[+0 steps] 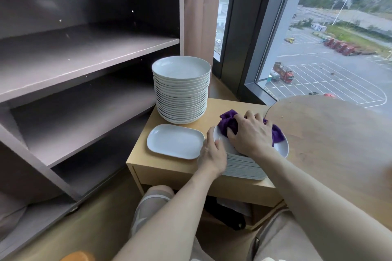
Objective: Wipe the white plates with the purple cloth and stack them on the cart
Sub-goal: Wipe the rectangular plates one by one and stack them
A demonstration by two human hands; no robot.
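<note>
Cart top (222, 110), purple cloth (228, 122) under right hand (252, 135), left hand (212, 154) holding plate (282, 148)

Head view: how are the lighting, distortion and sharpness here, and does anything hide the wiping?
Head view: daylight from the window lights the tall plate stack; the shelf unit interior is dim, with a faint sheen on its back panel; wide-angle bowing bends shelf edges and window frames; the right hand, purple cloth and left hand on the plate rim look sharp, without motion blur.
</note>
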